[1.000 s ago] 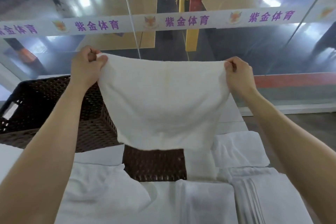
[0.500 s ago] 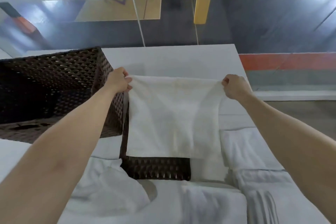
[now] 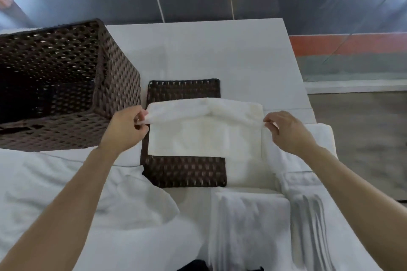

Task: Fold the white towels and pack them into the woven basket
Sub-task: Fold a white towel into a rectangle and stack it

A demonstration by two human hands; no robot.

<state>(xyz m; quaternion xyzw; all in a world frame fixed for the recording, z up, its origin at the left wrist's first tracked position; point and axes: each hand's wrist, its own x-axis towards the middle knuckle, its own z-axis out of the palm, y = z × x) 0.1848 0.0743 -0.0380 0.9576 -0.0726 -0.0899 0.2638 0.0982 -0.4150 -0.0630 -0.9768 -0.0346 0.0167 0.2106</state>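
Note:
A white towel (image 3: 204, 132) lies partly folded on a flat dark woven lid (image 3: 182, 171) in the middle of the white table. My left hand (image 3: 126, 126) pinches the towel's left corner and my right hand (image 3: 286, 131) pinches its right corner, with the top edge curled over toward me. The dark woven basket (image 3: 116, 77) stands at the left, its inside dark and seemingly bare. Another folded white towel (image 3: 248, 222) lies near me at the lower right.
A loose white towel (image 3: 123, 200) is spread at the lower left. More white towels (image 3: 317, 138) and a grey-striped one (image 3: 308, 211) lie stacked at the right. The white table (image 3: 209, 55) ends at a glass wall beyond; bare floor lies to the right.
The towel came down from hanging in the air onto the woven lid. Both hands lowered with it, and its top edge now folds over toward me. My view has tilted downward.

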